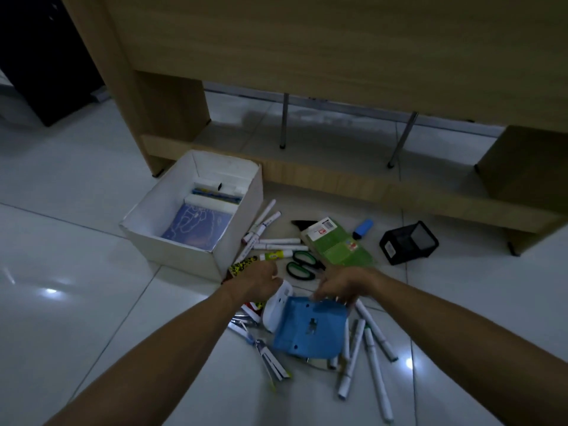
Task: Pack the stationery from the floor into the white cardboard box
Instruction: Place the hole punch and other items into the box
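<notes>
The white cardboard box [172, 252] stands open on the tiled floor at centre left, with a blue notebook [196, 227] and some white items inside. Stationery lies scattered to its right and in front. My right hand [339, 287] grips the top edge of a blue plastic object [310, 329], which is tilted up off the floor. My left hand [261, 279] is curled around a white object [276, 305] beside the blue one. White markers [373, 339] lie under and to the right of them. Green-handled scissors [302, 265] lie just beyond my hands.
A green pack [336, 244], a blue highlighter [363, 229] and a black mesh pen holder [408, 242] lie to the right. More markers [270, 238] rest against the box. A wooden desk [307, 72] with a low base rail stands behind everything.
</notes>
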`<state>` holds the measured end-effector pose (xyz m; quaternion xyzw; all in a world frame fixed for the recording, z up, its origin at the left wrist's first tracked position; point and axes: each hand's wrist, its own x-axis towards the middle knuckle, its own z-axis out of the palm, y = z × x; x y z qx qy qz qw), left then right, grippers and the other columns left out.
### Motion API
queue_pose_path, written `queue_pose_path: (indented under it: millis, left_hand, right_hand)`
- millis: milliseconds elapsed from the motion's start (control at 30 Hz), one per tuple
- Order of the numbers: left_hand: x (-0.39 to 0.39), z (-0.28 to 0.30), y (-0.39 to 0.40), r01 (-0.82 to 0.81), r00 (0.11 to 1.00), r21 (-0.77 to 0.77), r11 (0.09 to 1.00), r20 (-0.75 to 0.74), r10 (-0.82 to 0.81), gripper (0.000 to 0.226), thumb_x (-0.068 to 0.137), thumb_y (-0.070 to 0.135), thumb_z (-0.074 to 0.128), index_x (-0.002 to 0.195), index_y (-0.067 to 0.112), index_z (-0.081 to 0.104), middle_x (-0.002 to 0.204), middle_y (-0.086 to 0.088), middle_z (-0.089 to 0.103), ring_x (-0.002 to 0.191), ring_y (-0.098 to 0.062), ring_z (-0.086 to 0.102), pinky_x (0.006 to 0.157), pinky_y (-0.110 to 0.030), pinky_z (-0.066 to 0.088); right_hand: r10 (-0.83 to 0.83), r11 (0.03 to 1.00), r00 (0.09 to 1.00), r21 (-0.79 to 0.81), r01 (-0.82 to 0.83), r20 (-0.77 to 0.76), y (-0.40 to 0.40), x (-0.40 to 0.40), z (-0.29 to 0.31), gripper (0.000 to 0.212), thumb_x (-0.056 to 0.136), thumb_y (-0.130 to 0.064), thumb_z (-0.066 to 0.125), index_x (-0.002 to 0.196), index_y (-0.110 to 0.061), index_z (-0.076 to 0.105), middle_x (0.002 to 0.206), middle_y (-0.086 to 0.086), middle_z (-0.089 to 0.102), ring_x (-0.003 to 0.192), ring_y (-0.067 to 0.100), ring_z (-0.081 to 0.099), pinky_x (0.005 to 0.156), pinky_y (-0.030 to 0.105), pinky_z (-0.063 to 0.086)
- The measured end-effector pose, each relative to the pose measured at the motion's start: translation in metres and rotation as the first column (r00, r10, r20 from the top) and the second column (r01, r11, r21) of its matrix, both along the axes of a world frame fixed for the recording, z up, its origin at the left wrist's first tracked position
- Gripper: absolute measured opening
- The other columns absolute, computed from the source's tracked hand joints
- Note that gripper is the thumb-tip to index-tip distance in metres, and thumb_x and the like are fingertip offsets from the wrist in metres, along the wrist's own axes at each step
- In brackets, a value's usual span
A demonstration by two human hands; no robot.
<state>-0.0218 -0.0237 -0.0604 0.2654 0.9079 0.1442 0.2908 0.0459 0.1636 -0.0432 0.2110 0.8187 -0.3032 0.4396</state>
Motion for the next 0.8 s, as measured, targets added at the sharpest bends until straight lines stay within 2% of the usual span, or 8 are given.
queue_pose_path:
  millis: [100, 200, 300, 400, 467, 533, 633, 800]
  left_hand:
    - [0.007, -0.006, 0.000, 0.015, 1.000, -0.018, 1.000, 0.013, -0.015, 0.036, 0.097, 0.026, 0.044, 0.105, -0.004, 0.061, 0.118, -0.021, 0.060, 0.110, -0.031, 0.055, 0.086, -0.032, 0.040]
    - [0.009, -0.009, -0.004, 0.005, 0.999, -0.013, 1.000, 0.033, -0.005, 0.035, 0.096, 0.025, 0.044, 0.105, -0.004, 0.061, 0.116, -0.019, 0.061, 0.109, -0.030, 0.055, 0.087, -0.032, 0.041]
    - [0.007, -0.009, -0.009, -0.056, 0.995, 0.024, 0.998, 0.081, 0.053, 0.032, 0.096, 0.026, 0.046, 0.107, 0.001, 0.064, 0.115, -0.014, 0.063, 0.108, -0.026, 0.057, 0.083, -0.027, 0.042]
    - [0.003, -0.009, -0.013, -0.128, 0.985, 0.056, 0.990, 0.127, 0.120, 0.030, 0.095, 0.023, 0.046, 0.101, 0.002, 0.066, 0.103, -0.011, 0.064, 0.100, -0.022, 0.059, 0.073, -0.021, 0.038]
    - [0.002, -0.008, -0.015, -0.176, 0.976, 0.078, 0.981, 0.142, 0.164, 0.028, 0.094, 0.023, 0.047, 0.082, 0.003, 0.063, 0.083, -0.008, 0.059, 0.084, -0.021, 0.057, 0.066, -0.022, 0.036]
    - [0.001, -0.009, -0.016, -0.205, 0.970, 0.095, 0.974, 0.150, 0.189, 0.033, 0.095, 0.024, 0.047, 0.068, 0.007, 0.054, 0.073, -0.008, 0.054, 0.075, -0.021, 0.052, 0.061, -0.025, 0.034]
    - [0.001, -0.005, -0.012, -0.296, 0.937, 0.133, 0.946, 0.231, 0.261, 0.030, 0.097, 0.023, 0.044, 0.092, 0.002, 0.065, 0.086, -0.014, 0.060, 0.069, -0.020, 0.055, 0.064, -0.027, 0.043]
    - [0.004, 0.018, 0.008, -0.678, 0.659, 0.205, 0.706, 0.596, 0.459, 0.033, 0.099, 0.039, 0.038, 0.097, 0.013, 0.058, 0.083, -0.003, 0.059, 0.072, -0.019, 0.057, 0.071, -0.035, 0.050]
  right_hand:
    - [0.097, 0.993, 0.993, 0.073, -0.092, -0.061, -0.011, 0.005, -0.013, 0.033, 0.088, -0.022, 0.067, 0.113, -0.001, 0.063, 0.101, 0.011, 0.063, 0.073, 0.018, 0.061, 0.048, 0.025, 0.049]
    - [0.080, 0.995, 0.992, 0.068, -0.074, -0.095, -0.009, 0.007, -0.019, 0.027, 0.091, -0.015, 0.062, 0.114, 0.000, 0.063, 0.100, 0.010, 0.061, 0.085, 0.022, 0.060, 0.053, 0.024, 0.049]
    - [0.039, 0.999, 0.989, 0.038, -0.033, -0.141, 0.001, 0.008, -0.016, 0.018, 0.092, -0.014, 0.059, 0.105, -0.003, 0.065, 0.092, 0.006, 0.060, 0.078, 0.018, 0.058, 0.056, 0.024, 0.048]
    - [-0.077, 0.997, 0.985, -0.037, 0.072, -0.155, 0.015, 0.007, -0.012, 0.004, 0.093, -0.014, 0.056, 0.093, -0.012, 0.060, 0.087, 0.003, 0.060, 0.074, 0.015, 0.058, 0.057, 0.024, 0.047]
    - [-0.229, 0.968, 0.964, -0.139, 0.210, -0.133, 0.025, 0.008, -0.009, 0.004, 0.094, -0.013, 0.056, 0.093, -0.011, 0.059, 0.086, 0.005, 0.061, 0.072, 0.016, 0.060, 0.056, 0.025, 0.049]
    - [-0.382, 0.901, 0.919, -0.261, 0.346, -0.100, 0.035, 0.009, -0.005, 0.007, 0.096, -0.013, 0.055, 0.094, -0.008, 0.059, 0.091, 0.010, 0.064, 0.074, 0.020, 0.063, 0.062, 0.030, 0.054]
    - [-0.580, 0.726, 0.814, -0.458, 0.512, -0.009, 0.042, 0.010, -0.002, 0.020, 0.098, -0.016, 0.052, 0.111, -0.002, 0.058, 0.094, 0.013, 0.067, 0.075, 0.022, 0.066, 0.061, 0.031, 0.056]
    - [-0.753, 0.479, 0.654, -0.622, 0.620, 0.072, 0.038, 0.002, 0.005, 0.023, 0.098, -0.018, 0.051, 0.113, -0.002, 0.057, 0.090, 0.012, 0.068, 0.061, 0.018, 0.070, 0.050, 0.026, 0.055]
